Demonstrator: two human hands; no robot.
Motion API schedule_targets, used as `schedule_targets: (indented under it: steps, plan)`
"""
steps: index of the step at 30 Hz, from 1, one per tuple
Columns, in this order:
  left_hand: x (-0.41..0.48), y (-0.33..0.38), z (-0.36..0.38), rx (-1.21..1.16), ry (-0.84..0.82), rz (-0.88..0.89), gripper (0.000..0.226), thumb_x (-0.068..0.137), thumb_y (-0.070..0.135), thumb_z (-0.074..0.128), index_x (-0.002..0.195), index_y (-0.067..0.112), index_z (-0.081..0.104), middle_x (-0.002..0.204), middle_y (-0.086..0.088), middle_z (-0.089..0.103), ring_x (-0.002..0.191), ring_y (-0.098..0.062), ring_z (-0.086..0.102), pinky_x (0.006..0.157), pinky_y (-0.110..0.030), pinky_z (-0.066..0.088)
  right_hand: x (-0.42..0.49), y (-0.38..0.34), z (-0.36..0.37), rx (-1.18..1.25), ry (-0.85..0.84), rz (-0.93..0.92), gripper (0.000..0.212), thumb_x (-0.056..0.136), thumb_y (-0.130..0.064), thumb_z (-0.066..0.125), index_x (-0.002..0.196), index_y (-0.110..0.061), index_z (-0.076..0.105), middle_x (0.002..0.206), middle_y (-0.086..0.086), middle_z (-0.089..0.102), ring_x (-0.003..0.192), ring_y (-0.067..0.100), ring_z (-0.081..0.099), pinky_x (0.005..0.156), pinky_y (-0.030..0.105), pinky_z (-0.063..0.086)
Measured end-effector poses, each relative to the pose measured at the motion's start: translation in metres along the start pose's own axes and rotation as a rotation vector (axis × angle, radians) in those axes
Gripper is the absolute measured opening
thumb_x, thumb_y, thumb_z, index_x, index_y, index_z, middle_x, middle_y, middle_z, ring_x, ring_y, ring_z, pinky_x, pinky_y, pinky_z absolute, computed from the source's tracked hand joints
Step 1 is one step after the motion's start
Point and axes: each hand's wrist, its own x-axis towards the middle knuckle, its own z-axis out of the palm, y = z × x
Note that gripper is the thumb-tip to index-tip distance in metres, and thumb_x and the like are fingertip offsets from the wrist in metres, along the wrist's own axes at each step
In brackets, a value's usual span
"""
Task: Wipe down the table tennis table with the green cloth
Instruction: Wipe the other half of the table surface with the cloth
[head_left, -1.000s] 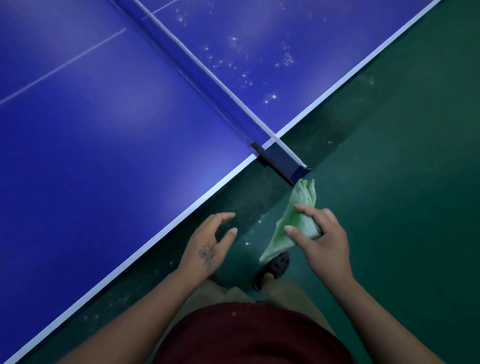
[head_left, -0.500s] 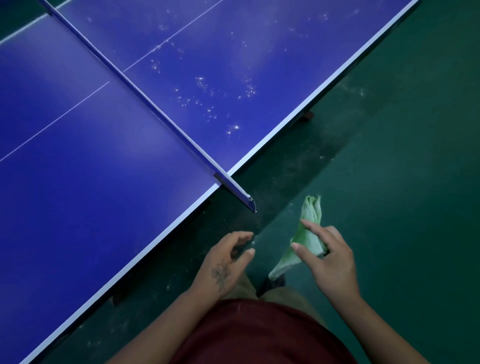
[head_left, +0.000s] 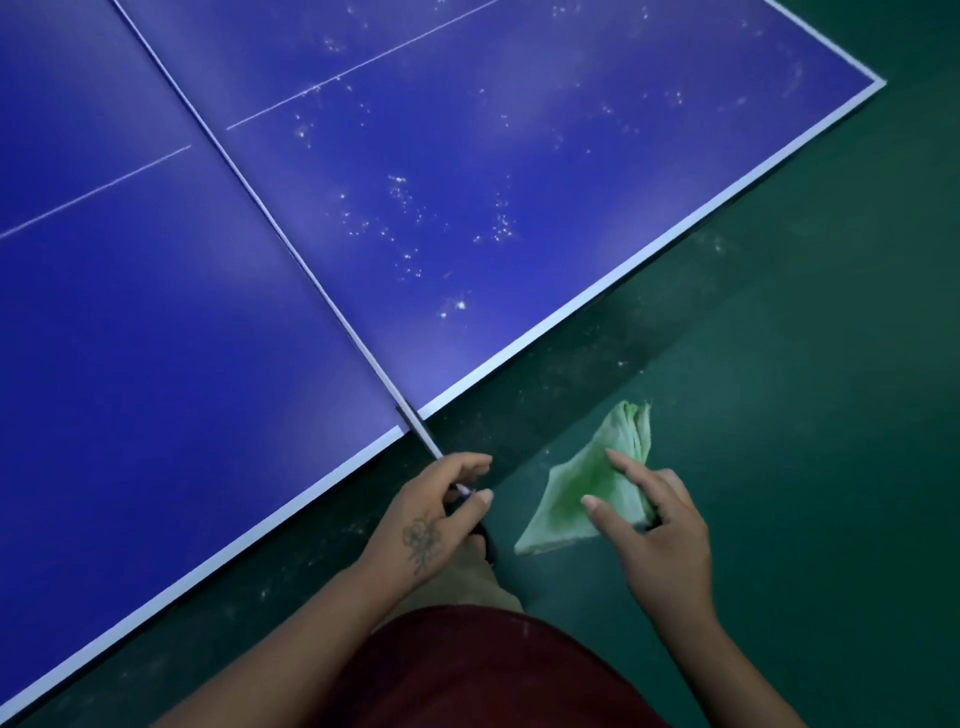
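Observation:
The blue table tennis table (head_left: 156, 338) fills the upper left, and its white-edged near side runs diagonally. White specks (head_left: 452, 228) dot the half right of the net (head_left: 291, 244), which shows from above as a thin white line. My right hand (head_left: 660, 535) holds the folded green cloth (head_left: 587, 483) off the table, over the floor; its lower fingers curl round the cloth while forefinger and thumb stick out. My left hand (head_left: 431, 519) hangs loosely curled over the net's near end and grips nothing that I can see.
Dark green floor (head_left: 805, 364) lies to the right of and below the table, with pale dust along the table's shadow. The table's far right corner (head_left: 878, 83) is in view. My dark red shirt and tan trousers fill the bottom middle.
My view has swung right along the table, bringing more of the speckled half and its corner into sight. The net's end now lies under my left hand. The cloth stays in my right hand.

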Motion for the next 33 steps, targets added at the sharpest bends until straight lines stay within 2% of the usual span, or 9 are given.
schedule_targets:
  steps: [3, 7, 12, 15, 17, 20, 24, 29, 33]
  plan:
    - [0.025, 0.007, -0.013, -0.041, 0.05, -0.017, 0.034, 0.104, 0.025, 0.072, 0.136, 0.037, 0.068, 0.131, 0.028, 0.071, 0.117, 0.004, 0.068, 0.105, -0.029, 0.055, 0.034, -0.011, -0.006, -0.066, -0.046, -0.031, 0.054, 0.084, -0.022, 0.093, 0.126, -0.05, 0.074, 0.094, -0.01, 0.055, 0.076, 0.017, 0.055, 0.066, 0.014, 0.043]
    - [0.052, 0.015, -0.033, -0.143, 0.126, -0.075, 0.031, 0.104, 0.019, 0.072, 0.131, 0.035, 0.07, 0.129, 0.024, 0.073, 0.12, 0.006, 0.066, 0.103, -0.021, 0.052, 0.079, -0.024, -0.005, -0.111, -0.067, -0.08, 0.054, 0.084, -0.025, 0.092, 0.127, -0.05, 0.072, 0.094, -0.012, 0.054, 0.08, 0.014, 0.057, 0.069, 0.012, 0.042]
    - [0.071, 0.018, -0.056, -0.212, 0.272, -0.18, 0.029, 0.104, 0.019, 0.072, 0.128, 0.036, 0.07, 0.123, 0.024, 0.075, 0.106, 0.003, 0.07, 0.091, -0.013, 0.05, 0.133, -0.033, -0.006, -0.105, -0.126, -0.119, 0.052, 0.084, -0.026, 0.09, 0.13, -0.045, 0.074, 0.097, -0.012, 0.057, 0.09, 0.013, 0.062, 0.074, 0.011, 0.045]
    - [0.075, 0.016, -0.06, -0.239, 0.375, -0.221, 0.028, 0.105, 0.015, 0.071, 0.128, 0.03, 0.071, 0.122, 0.017, 0.077, 0.108, 0.005, 0.069, 0.084, -0.005, 0.048, 0.168, -0.031, -0.003, -0.092, -0.184, -0.126, 0.053, 0.083, -0.022, 0.091, 0.128, -0.044, 0.075, 0.098, -0.014, 0.058, 0.09, 0.01, 0.064, 0.075, 0.011, 0.046]
    - [0.079, 0.018, -0.06, -0.27, 0.459, -0.254, 0.027, 0.104, 0.011, 0.071, 0.128, 0.023, 0.072, 0.12, 0.011, 0.078, 0.106, 0.007, 0.069, 0.082, -0.006, 0.049, 0.192, -0.033, 0.005, -0.077, -0.247, -0.133, 0.055, 0.083, -0.02, 0.092, 0.124, -0.05, 0.073, 0.098, -0.013, 0.06, 0.092, 0.01, 0.065, 0.076, 0.014, 0.048]
    - [0.081, 0.027, -0.052, -0.312, 0.556, -0.312, 0.028, 0.103, 0.012, 0.072, 0.128, 0.026, 0.072, 0.117, 0.014, 0.079, 0.106, 0.005, 0.07, 0.082, -0.006, 0.05, 0.225, -0.038, 0.023, -0.063, -0.35, -0.158, 0.057, 0.083, -0.017, 0.093, 0.119, -0.054, 0.07, 0.096, -0.01, 0.06, 0.091, 0.011, 0.064, 0.075, 0.017, 0.048]
    - [0.082, 0.05, -0.026, -0.408, 0.729, -0.412, 0.029, 0.104, 0.014, 0.071, 0.128, 0.03, 0.071, 0.12, 0.014, 0.079, 0.111, 0.002, 0.071, 0.09, -0.008, 0.051, 0.26, -0.056, 0.051, -0.013, -0.559, -0.217, 0.045, 0.088, -0.018, 0.09, 0.125, -0.039, 0.075, 0.099, -0.008, 0.06, 0.094, 0.008, 0.063, 0.079, 0.008, 0.044]
    - [0.091, 0.072, 0.018, -0.449, 0.882, -0.507, 0.031, 0.103, 0.005, 0.071, 0.129, 0.021, 0.071, 0.122, 0.002, 0.078, 0.11, -0.003, 0.071, 0.102, -0.026, 0.055, 0.296, -0.082, 0.088, 0.074, -0.815, -0.193, 0.037, 0.093, -0.025, 0.085, 0.126, -0.039, 0.076, 0.107, -0.011, 0.064, 0.096, 0.005, 0.063, 0.081, 0.007, 0.043]
    - [0.097, 0.082, 0.041, -0.465, 0.982, -0.557, 0.033, 0.102, 0.0, 0.07, 0.133, 0.012, 0.07, 0.122, -0.003, 0.077, 0.104, 0.003, 0.07, 0.093, -0.012, 0.052, 0.329, -0.068, 0.102, 0.078, -0.93, -0.129, 0.036, 0.094, -0.023, 0.084, 0.121, -0.043, 0.074, 0.122, -0.021, 0.069, 0.102, -0.007, 0.061, 0.084, 0.004, 0.043]
